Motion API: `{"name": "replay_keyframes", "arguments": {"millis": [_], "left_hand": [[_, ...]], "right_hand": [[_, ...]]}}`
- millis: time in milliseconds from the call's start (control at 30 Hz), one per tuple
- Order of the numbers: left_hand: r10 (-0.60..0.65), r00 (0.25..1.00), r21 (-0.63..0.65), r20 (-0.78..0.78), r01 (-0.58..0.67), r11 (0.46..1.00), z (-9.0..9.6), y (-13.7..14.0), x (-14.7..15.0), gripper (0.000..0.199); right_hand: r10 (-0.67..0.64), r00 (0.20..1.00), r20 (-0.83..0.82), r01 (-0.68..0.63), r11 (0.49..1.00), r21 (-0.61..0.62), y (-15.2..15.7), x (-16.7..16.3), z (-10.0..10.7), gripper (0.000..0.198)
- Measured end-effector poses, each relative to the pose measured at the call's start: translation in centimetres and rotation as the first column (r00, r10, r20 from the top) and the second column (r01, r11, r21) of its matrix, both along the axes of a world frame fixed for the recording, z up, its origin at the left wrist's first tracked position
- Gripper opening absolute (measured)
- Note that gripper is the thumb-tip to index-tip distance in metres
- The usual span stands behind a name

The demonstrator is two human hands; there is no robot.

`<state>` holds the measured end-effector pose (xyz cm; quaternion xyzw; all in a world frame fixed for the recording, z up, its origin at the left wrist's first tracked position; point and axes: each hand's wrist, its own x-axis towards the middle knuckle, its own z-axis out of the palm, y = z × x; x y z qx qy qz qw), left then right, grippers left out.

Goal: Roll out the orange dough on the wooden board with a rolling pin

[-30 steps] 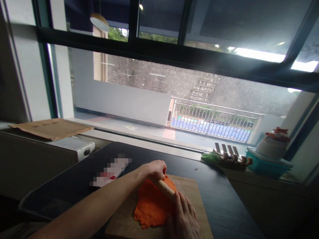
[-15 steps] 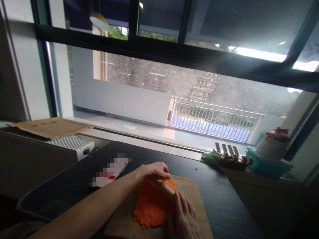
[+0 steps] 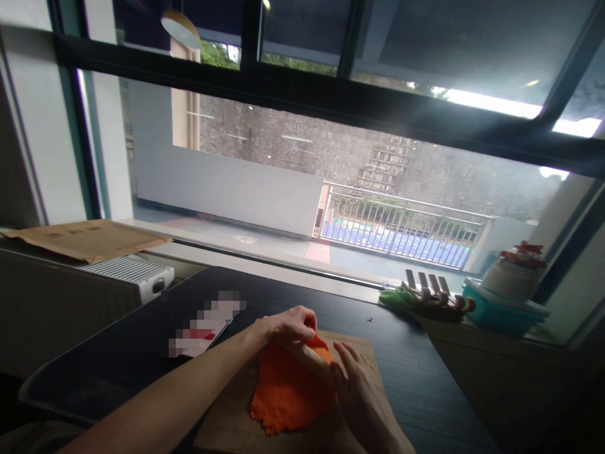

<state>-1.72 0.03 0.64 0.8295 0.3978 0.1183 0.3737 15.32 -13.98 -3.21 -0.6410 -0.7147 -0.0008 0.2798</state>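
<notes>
While the left hand [image 3: 293,323] pinches the far edge of the dough [image 3: 288,397] beside the pin [image 3: 308,360] and the right hand [image 3: 363,386], fingers loosely spread, rests against the pin's near end, the dough on the board [image 3: 220,425] probably wants a gentle, unstretching grip and level pressure.

No text can be read for certain. At the far left, a brown envelope [image 3: 118,243] bears a short row of dark printed marks, too small to make out, and the pale, red-patched item [image 3: 208,325] on the table's left is pixelated. Outdoors, a whitish marking [image 3: 246,239] on the floor [image 3: 281,247] is equally illegible.
</notes>
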Motion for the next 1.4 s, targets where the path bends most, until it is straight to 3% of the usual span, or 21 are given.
{"name": "replay_keyframes", "arguments": {"millis": [133, 267, 567, 833, 967, 1167, 1400], "left_hand": [[-0.044, 0.997, -0.025, 0.06, 0.045, 0.999, -0.7, 0.4, 0.0, 0.031], [-0.073, 0.996, -0.004, 0.06, 0.074, 0.997, -0.9, 0.5, -0.2, 0.029], [-0.032, 0.996, -0.049, 0.078, 0.036, 0.998, 0.2, 0.0, -0.6, 0.03], [-0.076, 0.987, -0.06, -0.142, 0.068, 0.996, -0.1, 0.0, -0.5, 0.025], [-0.057, 0.995, -0.017, -0.08, 0.056, 0.998, -0.1, -0.2, -0.5, 0.026], [-0.084, 0.996, -0.071, -0.005, 0.083, 0.994, 0.3, -0.4, -0.6, 0.021], [-0.09, 0.992, -0.189, 0.083, 0.104, 0.976, 1.1, -0.1, -1.6, 0.036]], "right_hand": [[0.041, 0.999, -0.029, -0.046, 0.977, -0.209, 3.4, 0.6, 3.0, 0.034], [0.028, 0.999, 0.017, -0.022, 0.958, -0.287, 5.3, 0.3, 3.3, 0.022], [0.014, 0.999, -0.051, -0.026, 0.968, -0.249, 4.4, -0.7, 3.5, 0.021], [0.063, 0.98, -0.191, -0.11, 0.962, -0.249, 4.6, -0.2, 3.9, 0.023], [0.064, 0.942, -0.331, -0.157, 0.952, -0.264, 5.3, 0.7, 3.1, 0.029], [0.103, 0.985, -0.139, -0.139, 0.949, -0.284, 5.1, -0.2, 3.1, 0.027], [0.109, 0.951, -0.288, -0.203, 0.926, -0.319, 5.0, -0.1, 3.2, 0.026]]}}
